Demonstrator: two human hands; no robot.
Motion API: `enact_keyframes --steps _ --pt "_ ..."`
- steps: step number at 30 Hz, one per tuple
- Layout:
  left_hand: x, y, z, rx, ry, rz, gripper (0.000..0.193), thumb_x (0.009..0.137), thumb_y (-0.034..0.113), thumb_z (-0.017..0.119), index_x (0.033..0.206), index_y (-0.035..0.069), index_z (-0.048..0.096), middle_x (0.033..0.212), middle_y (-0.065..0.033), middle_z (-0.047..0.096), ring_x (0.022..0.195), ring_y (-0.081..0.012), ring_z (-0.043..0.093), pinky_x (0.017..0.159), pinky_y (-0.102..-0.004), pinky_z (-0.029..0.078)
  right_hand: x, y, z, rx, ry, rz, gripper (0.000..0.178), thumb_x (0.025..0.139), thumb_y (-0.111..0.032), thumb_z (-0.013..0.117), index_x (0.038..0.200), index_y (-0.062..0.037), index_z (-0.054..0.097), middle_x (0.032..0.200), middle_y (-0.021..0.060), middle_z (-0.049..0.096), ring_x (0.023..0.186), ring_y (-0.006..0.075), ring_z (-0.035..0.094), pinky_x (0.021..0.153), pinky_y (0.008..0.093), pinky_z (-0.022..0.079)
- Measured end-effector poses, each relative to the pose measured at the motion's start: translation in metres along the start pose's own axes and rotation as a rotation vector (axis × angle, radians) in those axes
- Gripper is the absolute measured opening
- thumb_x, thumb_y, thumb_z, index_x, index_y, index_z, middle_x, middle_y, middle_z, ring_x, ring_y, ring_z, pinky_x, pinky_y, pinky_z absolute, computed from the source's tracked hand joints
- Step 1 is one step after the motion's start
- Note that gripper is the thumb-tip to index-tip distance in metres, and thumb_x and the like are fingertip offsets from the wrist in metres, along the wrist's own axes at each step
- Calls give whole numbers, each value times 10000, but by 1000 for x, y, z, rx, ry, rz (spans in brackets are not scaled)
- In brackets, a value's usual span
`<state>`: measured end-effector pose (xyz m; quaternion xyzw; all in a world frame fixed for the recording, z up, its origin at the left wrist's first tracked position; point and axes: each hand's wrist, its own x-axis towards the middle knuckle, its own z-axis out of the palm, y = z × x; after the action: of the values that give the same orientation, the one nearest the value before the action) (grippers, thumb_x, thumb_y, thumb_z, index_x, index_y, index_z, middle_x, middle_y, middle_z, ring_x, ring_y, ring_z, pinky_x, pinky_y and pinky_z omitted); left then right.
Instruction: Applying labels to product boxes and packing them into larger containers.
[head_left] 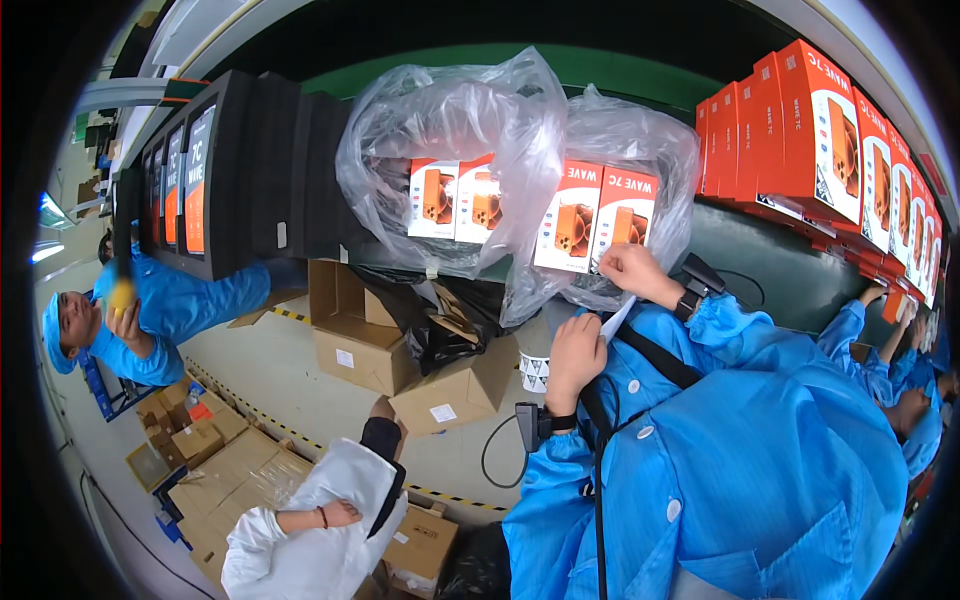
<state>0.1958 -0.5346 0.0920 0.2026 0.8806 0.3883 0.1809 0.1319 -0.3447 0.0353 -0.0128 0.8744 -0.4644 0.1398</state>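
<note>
My left hand (577, 355) is closed on a white paper strip (618, 318) that sticks up past its fingers. Beside that hand shows a roll of white labels with dark triangles (535, 372); whether the strip joins it is hidden. My right hand (640, 276) has its fingers bent together at the lower edge of an orange-and-white phone box (625, 212); anything between the fingertips is too small to make out. A second phone box (570, 218) lies against it, both inside a clear plastic bag (640, 140). Each wrist carries a black strapped device.
Another clear bag (390, 110) with two phone boxes stands left, beside stacked black trays (300, 180). Rows of orange boxes (790, 140) stand right on the green table (735, 250). Cardboard cartons (360, 345) sit below. Co-workers in blue and white coats are nearby.
</note>
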Motion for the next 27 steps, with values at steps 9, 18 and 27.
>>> enact_keyframes --steps 9,18,27 --pt "-11 1 -7 17 -10 -14 179 751 99 562 908 12 549 864 -138 556 841 -347 540 744 -446 420 -4 -4 0 -5 8 44 132 761 -146 648 746 -15 654 658 125 611 612 269 607 568 377 474" --pt "-26 21 -53 -207 279 -300 139 856 141 569 866 5 545 769 -171 574 716 -380 567 626 -414 455 0 6 2 -176 25 -99 203 771 -170 666 697 -11 563 655 110 588 621 247 610 573 366 482" --pt "-16 41 -69 -628 662 -390 78 890 58 612 907 -3 567 776 -1 618 670 -32 528 599 -175 401 -27 -100 -27 974 -423 93 160 936 -167 587 920 -12 549 860 3 608 783 38 556 713 214 462"
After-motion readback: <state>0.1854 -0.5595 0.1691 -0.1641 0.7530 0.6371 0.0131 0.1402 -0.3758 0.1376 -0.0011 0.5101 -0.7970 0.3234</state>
